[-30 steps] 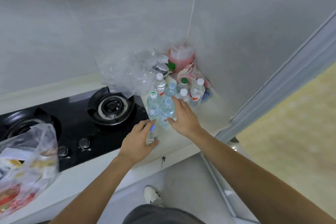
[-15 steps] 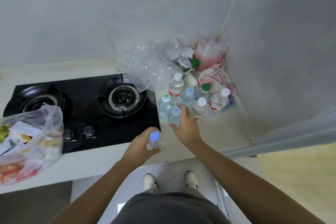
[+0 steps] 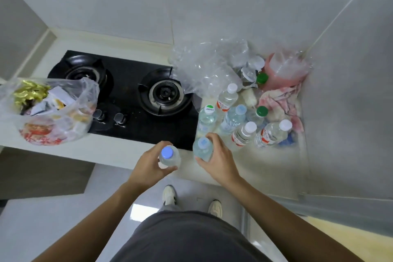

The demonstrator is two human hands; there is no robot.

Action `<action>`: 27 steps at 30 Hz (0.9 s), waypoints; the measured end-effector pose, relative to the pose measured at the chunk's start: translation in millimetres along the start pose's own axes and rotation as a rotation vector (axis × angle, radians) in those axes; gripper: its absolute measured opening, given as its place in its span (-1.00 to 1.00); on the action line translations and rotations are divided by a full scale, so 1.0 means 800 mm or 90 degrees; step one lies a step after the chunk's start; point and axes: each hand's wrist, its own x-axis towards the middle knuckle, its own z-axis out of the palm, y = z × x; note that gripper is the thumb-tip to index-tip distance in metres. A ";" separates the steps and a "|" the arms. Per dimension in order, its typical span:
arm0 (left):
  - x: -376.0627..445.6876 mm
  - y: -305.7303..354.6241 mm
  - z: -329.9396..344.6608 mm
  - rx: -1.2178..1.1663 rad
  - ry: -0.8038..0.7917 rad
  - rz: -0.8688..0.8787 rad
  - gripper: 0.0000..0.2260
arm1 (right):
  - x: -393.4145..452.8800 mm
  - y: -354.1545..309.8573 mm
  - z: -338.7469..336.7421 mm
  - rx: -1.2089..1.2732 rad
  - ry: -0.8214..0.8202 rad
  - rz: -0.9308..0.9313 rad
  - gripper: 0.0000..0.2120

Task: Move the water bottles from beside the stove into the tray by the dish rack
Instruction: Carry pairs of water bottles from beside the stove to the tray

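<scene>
My left hand [image 3: 146, 168] grips a clear water bottle with a bright blue cap [image 3: 169, 155], held near the counter's front edge. My right hand [image 3: 219, 159] grips a second bottle with a pale blue cap [image 3: 203, 148] just to its right. Behind them, several more water bottles [image 3: 242, 134] stand clustered on the counter right of the black gas stove [image 3: 131, 100], with white, pale blue and green caps. No tray or dish rack shows in this view.
Crumpled clear plastic wrap [image 3: 210, 66] lies behind the bottles. A pink jug [image 3: 285, 70] and a pink-white cloth [image 3: 280, 100] fill the wall corner. A plastic bag of packets [image 3: 49, 108] sits left of the stove. My shoes [image 3: 170, 195] show on the floor below.
Both hands have drawn back toward the counter's front edge, each bringing a bottle away from the cluster. The camera has tilted down and left, showing the whole stove.
</scene>
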 end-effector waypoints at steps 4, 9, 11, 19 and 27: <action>0.003 -0.019 0.019 -0.075 0.003 -0.076 -0.43 | 0.001 0.020 0.008 0.098 -0.027 0.086 -0.40; 0.011 -0.032 0.027 -0.098 -0.019 -0.112 -0.46 | 0.006 0.031 0.019 0.145 -0.052 0.146 -0.44; 0.011 -0.030 0.027 -0.116 -0.011 -0.106 -0.49 | 0.009 0.032 0.018 0.177 -0.061 0.155 -0.45; 0.013 0.021 0.000 -0.321 0.083 -0.183 -0.66 | 0.020 -0.014 -0.022 0.302 -0.075 0.129 -0.55; -0.068 0.107 -0.080 -0.373 0.260 -0.136 -0.77 | 0.051 -0.130 -0.062 0.420 -0.178 0.025 -0.59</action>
